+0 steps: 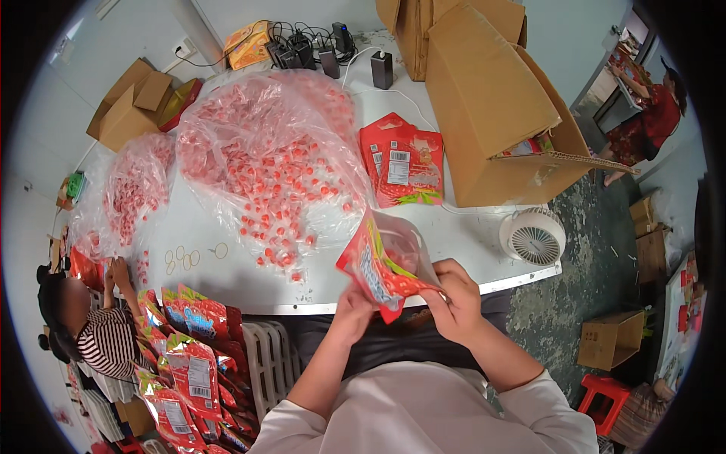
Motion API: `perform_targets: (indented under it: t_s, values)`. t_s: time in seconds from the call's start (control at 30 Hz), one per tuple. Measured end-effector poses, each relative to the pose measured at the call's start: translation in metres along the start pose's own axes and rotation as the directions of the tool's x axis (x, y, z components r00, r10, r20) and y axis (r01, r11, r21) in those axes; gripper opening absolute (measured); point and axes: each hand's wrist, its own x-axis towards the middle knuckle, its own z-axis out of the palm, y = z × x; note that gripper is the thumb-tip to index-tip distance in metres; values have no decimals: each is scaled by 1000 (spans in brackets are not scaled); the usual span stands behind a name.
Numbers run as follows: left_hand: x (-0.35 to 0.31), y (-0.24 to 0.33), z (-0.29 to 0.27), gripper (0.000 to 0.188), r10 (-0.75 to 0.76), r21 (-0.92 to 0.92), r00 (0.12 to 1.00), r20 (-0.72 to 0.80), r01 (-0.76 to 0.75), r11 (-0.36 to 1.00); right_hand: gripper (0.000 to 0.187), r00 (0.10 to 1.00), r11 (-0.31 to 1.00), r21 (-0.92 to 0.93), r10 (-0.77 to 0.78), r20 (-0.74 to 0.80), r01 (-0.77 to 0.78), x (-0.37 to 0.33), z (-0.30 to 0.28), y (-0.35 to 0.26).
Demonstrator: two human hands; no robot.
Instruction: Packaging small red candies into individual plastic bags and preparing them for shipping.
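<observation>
Between my two hands a red candy pouch [387, 281] is held over the table's front edge, tilted, with its clear and silvery inside facing up. My left hand [353, 312] is closed on the pouch's lower left side. At its right corner my right hand [458, 303] pinches the pouch between thumb and fingers. Beyond it, a few flat red pouches [412, 170] lie stacked on the table. To their left, a large clear plastic bag [257, 121] spills many small wrapped red candies [280, 219] onto the white tabletop.
A big cardboard box [484, 113] stands at the back right, with a small white fan [535, 238] near the table corner. Black adapters [302, 53] and cables sit at the back. Filled pouches [193, 371] are piled at lower left, beside a person in stripes [110, 340].
</observation>
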Motion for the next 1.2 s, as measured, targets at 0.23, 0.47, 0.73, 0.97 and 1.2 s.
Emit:
perform_targets:
  t_s: [0.23,0.47,0.73,0.97,1.2]
  values:
    - [-18,-5,-9,61,-123,-217,992,23,125,968,19,993,984,-179,-1,119,22,13,-38,-6]
    - [3,19,-8,79,-120,-60,990,78,125,990,28,968,958,-200,-172,181,208,19,-52,-30]
    - [21,26,-2,74,51,752,986,157,-153,641,18,930,925,-334,-50,365,181,11,-50,7]
    - [22,28,30,9,70,670,994,86,-110,734,30,939,950,-260,-78,334,171,25,-68,-31]
    - [10,24,45,5,166,679,982,89,-182,712,11,685,763,-608,323,653,219,69,-64,-50]
